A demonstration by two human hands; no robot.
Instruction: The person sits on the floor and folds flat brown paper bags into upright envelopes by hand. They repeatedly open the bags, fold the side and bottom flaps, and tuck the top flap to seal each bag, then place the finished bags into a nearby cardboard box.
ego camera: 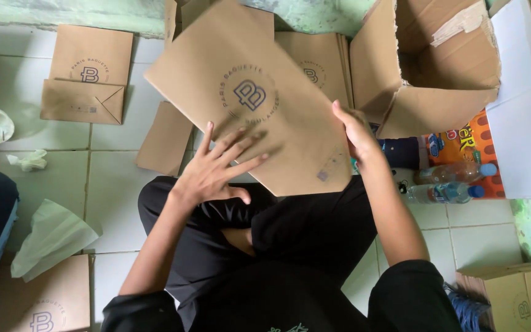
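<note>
A flat brown paper bag [250, 92] with a round dark logo is held tilted above my crossed legs in black trousers. My right hand [354, 132] grips its right edge, thumb on top. My left hand [219, 166] lies flat on the bag's lower left part with the fingers spread. The bag is blurred from motion.
More brown paper bags lie on the white tile floor: a folded bag [87, 74] at far left, a stack [321, 61] behind the held one, another bag [44, 301] at lower left. An open cardboard box [431, 67] stands at right, with two plastic bottles [450, 183] and an orange packet [465, 144] beside it.
</note>
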